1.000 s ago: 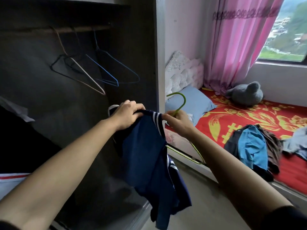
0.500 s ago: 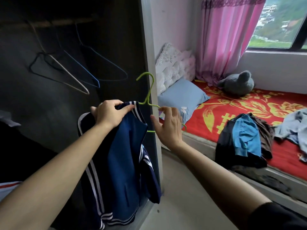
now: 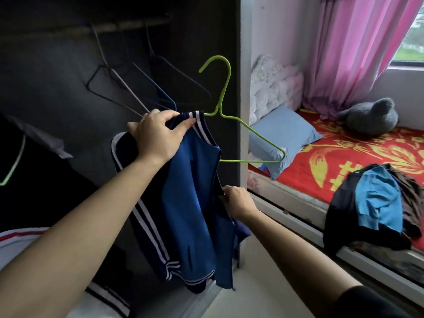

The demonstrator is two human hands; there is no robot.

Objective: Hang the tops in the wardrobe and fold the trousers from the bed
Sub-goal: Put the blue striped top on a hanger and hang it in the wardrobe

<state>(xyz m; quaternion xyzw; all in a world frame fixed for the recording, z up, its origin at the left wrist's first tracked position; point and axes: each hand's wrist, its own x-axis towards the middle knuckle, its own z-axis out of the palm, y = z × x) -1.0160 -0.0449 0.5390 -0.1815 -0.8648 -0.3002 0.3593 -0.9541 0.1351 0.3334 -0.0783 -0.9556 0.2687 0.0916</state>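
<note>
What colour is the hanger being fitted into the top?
Light green hanger, clearest in the head view.

wardrobe point(image 3: 68, 65) left, bed point(image 3: 344, 157) right, clothes pile point(image 3: 378, 203) on bed.

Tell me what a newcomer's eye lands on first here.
The bright green hanger stands out at centre against the dark wardrobe, half threaded into a blue striped top that the left hand grips at the collar. The right hand pinches its front edge; at right, a clothes pile sits on the red bedspread.
</note>
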